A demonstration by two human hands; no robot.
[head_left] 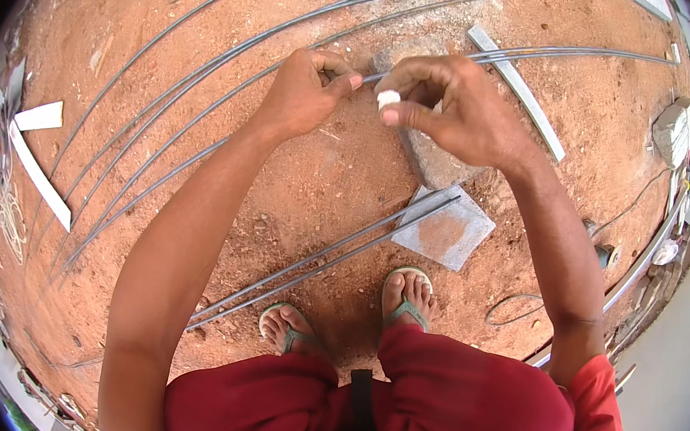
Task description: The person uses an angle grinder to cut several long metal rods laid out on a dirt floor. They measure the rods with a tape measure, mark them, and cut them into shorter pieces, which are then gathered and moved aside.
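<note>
My left hand [312,93] is closed, thumb and forefinger pinching a thin grey metal rod [371,78]. The rod crosses the view from lower left to upper right, alongside another at its right end. Just to the right, my right hand [459,113] curls around a small white chalk-like lump [388,99], gripped between thumb and fingers close to the rod. Beneath the right hand lies a rough stone block [437,158], partly hidden by it.
More long bent rods [348,0] lie across the reddish dirt. Two rods [306,260] rest with their ends on a flat grey slab [476,224] before my sandalled feet. A grey strip [521,91] lies right, a white strip [41,177] and coiled cord [11,220] left.
</note>
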